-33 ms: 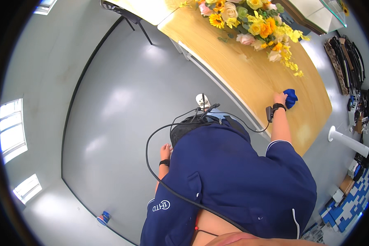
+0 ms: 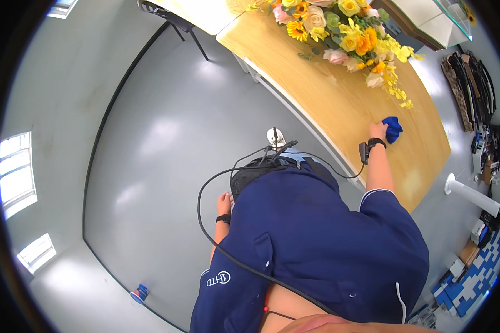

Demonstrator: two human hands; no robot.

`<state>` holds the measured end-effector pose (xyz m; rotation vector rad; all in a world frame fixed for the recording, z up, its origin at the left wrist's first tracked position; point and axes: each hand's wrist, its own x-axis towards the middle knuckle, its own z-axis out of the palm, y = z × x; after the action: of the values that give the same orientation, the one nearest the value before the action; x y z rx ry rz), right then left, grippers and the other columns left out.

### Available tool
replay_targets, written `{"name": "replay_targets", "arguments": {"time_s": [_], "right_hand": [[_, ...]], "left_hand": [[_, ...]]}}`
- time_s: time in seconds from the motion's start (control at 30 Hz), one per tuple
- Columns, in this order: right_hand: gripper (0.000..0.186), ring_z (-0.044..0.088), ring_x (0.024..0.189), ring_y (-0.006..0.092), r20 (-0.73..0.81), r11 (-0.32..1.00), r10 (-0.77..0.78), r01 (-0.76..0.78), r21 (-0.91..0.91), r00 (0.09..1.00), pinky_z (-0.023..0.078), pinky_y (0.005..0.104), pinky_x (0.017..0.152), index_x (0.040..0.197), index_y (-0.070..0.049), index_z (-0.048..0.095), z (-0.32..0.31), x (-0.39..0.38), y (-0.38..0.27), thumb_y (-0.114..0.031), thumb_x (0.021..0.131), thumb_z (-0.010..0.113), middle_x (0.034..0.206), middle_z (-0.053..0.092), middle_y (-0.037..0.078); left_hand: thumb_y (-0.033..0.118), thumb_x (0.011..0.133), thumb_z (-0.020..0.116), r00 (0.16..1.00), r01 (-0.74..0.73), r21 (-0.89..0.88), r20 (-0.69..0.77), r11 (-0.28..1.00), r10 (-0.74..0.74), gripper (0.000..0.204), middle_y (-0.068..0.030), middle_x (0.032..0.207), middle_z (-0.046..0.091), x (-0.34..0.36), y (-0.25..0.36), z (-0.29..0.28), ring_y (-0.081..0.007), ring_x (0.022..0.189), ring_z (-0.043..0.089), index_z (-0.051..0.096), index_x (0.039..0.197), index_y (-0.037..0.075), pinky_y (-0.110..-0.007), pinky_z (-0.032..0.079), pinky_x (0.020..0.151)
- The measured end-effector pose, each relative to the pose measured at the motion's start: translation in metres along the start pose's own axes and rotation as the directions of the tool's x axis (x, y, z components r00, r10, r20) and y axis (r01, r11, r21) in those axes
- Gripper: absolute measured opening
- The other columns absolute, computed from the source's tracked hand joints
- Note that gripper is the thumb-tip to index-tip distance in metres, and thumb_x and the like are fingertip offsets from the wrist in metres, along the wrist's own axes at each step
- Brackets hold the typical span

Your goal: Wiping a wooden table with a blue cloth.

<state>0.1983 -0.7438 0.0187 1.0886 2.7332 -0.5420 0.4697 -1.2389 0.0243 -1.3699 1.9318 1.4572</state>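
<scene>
Matt blue cloth [image 2: 393,130] seen rumpled toward the right edge of a smooth, softly glossy wood-look tabletop [image 2: 328,94], and there, cloth-like flowers [image 2: 365,41] spotted at the far edge, smooth sheen caught on grey floor [image 2: 166,122]

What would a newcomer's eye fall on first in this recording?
Probably the large yellow, orange and pink flower arrangement at the top, on the pale wooden table. Next comes the crumpled bright-blue cloth at the person's right hand, on the table's right-hand part. The navy-blue short-sleeved shirt fills the lower middle.
</scene>
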Motion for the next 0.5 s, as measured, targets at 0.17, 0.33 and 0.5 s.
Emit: {"name": "replay_targets", "arguments": {"time_s": [0.17, 0.33, 0.5], "right_hand": [[0.046, 0.025, 0.103, 0.0387, 0.038, 0.978, -0.201, 0.203, -0.041, 0.979, 0.021, 0.0381, 0.087, 0.104, -0.001, 0.037, 0.028, 0.002, -0.132, -0.025, 0.065, 0.040, 0.118, 0.019, 0.021], [0.050, 0.024, 0.106, 0.0339, 0.089, 0.902, -0.364, 0.375, -0.214, 0.927, 0.018, 0.0352, 0.089, 0.110, 0.001, 0.030, 0.058, 0.009, -0.191, -0.023, 0.067, 0.040, 0.119, 0.019, 0.018], [0.047, 0.024, 0.105, 0.0345, 0.013, 0.886, -0.446, 0.444, -0.131, 0.895, 0.018, 0.0352, 0.090, 0.108, 0.002, 0.031, 0.069, -0.007, -0.221, -0.022, 0.068, 0.039, 0.120, 0.017, 0.015]], "left_hand": [[0.017, 0.072, 0.044, 0.964, -0.267, -0.001, 0.018, 0.964, 0.266, 0.025, -0.0092, 0.081, 0.053, 0.031, 0.018, 0.006, -0.0156, 0.074, 0.049, 0.048, 0.088, -0.002, -0.024, 0.037, 0.066], [0.016, 0.071, 0.044, 0.982, -0.188, -0.091, 0.009, 0.978, 0.190, 0.025, -0.0091, 0.077, 0.054, 0.046, 0.016, 0.008, -0.0136, 0.071, 0.049, 0.049, 0.086, -0.003, -0.025, 0.038, 0.064], [0.017, 0.071, 0.044, 0.997, -0.079, -0.055, -0.015, 0.995, 0.078, 0.025, -0.0098, 0.074, 0.054, 0.092, -0.107, 0.005, -0.0138, 0.067, 0.050, 0.049, 0.084, -0.004, -0.025, 0.039, 0.061]]}}
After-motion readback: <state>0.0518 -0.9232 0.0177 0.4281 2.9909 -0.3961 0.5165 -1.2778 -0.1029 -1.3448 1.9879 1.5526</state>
